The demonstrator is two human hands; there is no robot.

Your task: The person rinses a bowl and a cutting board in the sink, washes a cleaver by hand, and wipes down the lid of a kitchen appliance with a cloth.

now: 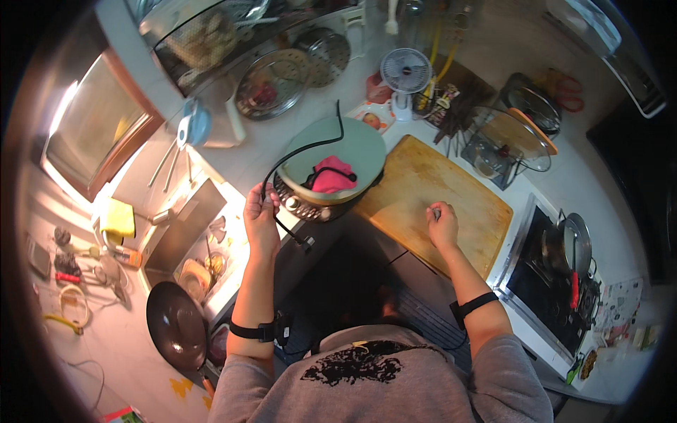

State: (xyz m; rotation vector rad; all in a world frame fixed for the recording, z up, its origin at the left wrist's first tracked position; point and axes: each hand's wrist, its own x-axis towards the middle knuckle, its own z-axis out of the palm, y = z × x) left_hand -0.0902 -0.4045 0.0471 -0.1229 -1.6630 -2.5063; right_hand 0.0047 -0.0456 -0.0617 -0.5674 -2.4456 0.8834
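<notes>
My left hand (261, 214) grips a black power cord (299, 151). One length of the cord arches up over a pale green bowl (344, 138), and a plug (307, 244) dangles below the hand. A bright pink cloth (333, 175) lies inside the bowl with a black cord or strap across it. The bowl sits over a dark appliance (299, 205) with knobs on its front. Over a wooden cutting board (449, 190), my right hand (442, 224) is loosely curled. A small greyish spot shows at its fingers; whether it is a held object cannot be made out.
A small white fan (406, 71) stands behind the board. On the right, a pan (574, 243) rests on a black stove (539, 264). A wok (177, 327) sits by the sink (182, 232) on the left. Metal steamer trays (275, 84) lean at the back.
</notes>
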